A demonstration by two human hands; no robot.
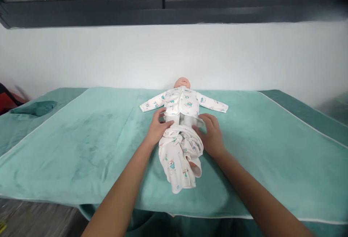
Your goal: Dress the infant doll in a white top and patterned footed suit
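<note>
A baby doll lies on its back in a white printed jacket, sleeves stretched out sideways. White printed trousers are on its legs, with the waistband bunched below the hips. Pale white material covers the upper legs between jacket and trousers. My left hand is at the doll's left-side edge in view, fingers by the jacket hem and thumb apart, touching near the waistband. On the opposite side my right hand has its fingers at the hem and its thumb near the waistband. A bit of skin-coloured leg shows inside one trouser leg.
A green padded cover with white piping spreads over the table. Behind it stand a white wall and a dark window frame. A folded green cloth and a red-and-black object are at the far left.
</note>
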